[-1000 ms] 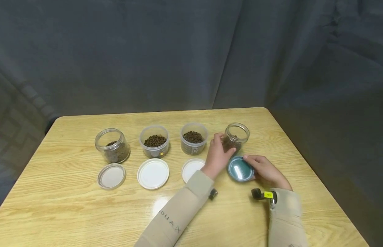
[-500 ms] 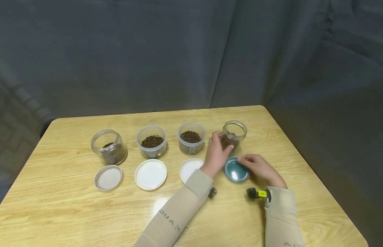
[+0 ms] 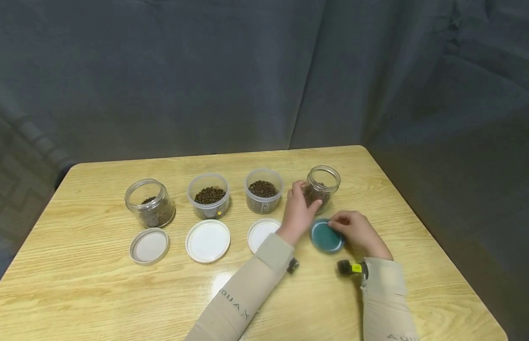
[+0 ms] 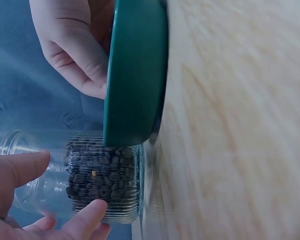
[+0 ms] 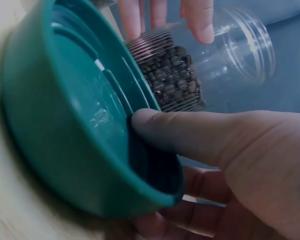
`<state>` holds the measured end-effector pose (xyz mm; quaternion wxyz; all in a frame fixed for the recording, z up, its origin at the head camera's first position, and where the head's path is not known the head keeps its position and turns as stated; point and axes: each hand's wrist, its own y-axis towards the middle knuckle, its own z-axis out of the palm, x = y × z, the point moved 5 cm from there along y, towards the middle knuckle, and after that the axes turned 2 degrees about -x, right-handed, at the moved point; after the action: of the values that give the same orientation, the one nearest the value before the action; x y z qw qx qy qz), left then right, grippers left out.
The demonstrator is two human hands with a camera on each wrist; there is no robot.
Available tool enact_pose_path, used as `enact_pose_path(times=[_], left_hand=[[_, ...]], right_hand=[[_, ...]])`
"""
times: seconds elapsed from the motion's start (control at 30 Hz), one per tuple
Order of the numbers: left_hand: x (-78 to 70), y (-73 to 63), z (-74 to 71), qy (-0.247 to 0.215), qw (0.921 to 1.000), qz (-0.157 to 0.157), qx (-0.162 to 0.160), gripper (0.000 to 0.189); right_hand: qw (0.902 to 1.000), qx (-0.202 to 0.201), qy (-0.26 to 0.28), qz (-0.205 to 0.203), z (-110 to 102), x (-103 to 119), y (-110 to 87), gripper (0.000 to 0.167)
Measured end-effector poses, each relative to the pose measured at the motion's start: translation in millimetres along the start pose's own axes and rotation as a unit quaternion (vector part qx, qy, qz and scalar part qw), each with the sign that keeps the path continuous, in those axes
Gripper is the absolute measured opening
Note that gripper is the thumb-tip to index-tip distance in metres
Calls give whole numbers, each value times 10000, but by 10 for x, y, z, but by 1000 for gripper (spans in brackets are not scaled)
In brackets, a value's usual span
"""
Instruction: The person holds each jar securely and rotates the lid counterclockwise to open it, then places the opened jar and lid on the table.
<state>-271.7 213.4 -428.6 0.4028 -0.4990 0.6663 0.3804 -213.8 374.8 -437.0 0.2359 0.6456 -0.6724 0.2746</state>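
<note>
In the head view my left hand [image 3: 299, 208] holds a clear glass jar [image 3: 324, 179] at the right end of a row, its thumb and fingers around the side. Dark brown pellets [image 4: 102, 170] fill the jar's lower part, and its mouth is uncovered. In front of the jar a green screw lid [image 3: 327, 237] lies on the table with its hollow side up. My right hand [image 3: 360, 232] pinches the lid's rim, the thumb [image 5: 160, 127] inside and the other fingers outside, partly hidden beneath it.
Leftward on the wooden table [image 3: 119, 303] stand two plastic tubs [image 3: 264, 204] [image 3: 210, 210] and another glass jar [image 3: 155, 208], all uncovered with pellets inside. White lids [image 3: 208, 240] [image 3: 260, 233] and a pale ridged lid [image 3: 149, 246] lie before them. A dark curtain [image 3: 183, 80] hangs behind.
The green lid has come down from a slight tilt to lie flatter on the table, my right hand still at its rim. My left hand stays on the jar. The head view has shifted slightly.
</note>
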Motion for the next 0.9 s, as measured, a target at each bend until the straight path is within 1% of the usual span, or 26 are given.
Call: enact_pose_path(times=[0.23, 0.43, 0.7, 0.83, 0.9], left_hand=[[-12, -7, 3, -31, 10000, -23, 70, 64], [-6, 7, -25, -37, 10000, -31, 37, 63], [70, 31, -71, 36, 9998, -58, -160, 64], [115, 35, -71, -8, 9998, -125, -182, 64], [134, 32, -66, -49, 9998, -165, -124, 64]], right_hand=[[10000, 15, -10, -39, 37, -6, 3, 10], [9999, 92, 69, -67, 53, 10, 32, 10], [9990, 256, 376, 14, 135, 16, 98, 12], [9983, 337, 472, 67, 162, 12, 119, 13], [9983, 349, 458, 17, 164, 10, 129, 14]])
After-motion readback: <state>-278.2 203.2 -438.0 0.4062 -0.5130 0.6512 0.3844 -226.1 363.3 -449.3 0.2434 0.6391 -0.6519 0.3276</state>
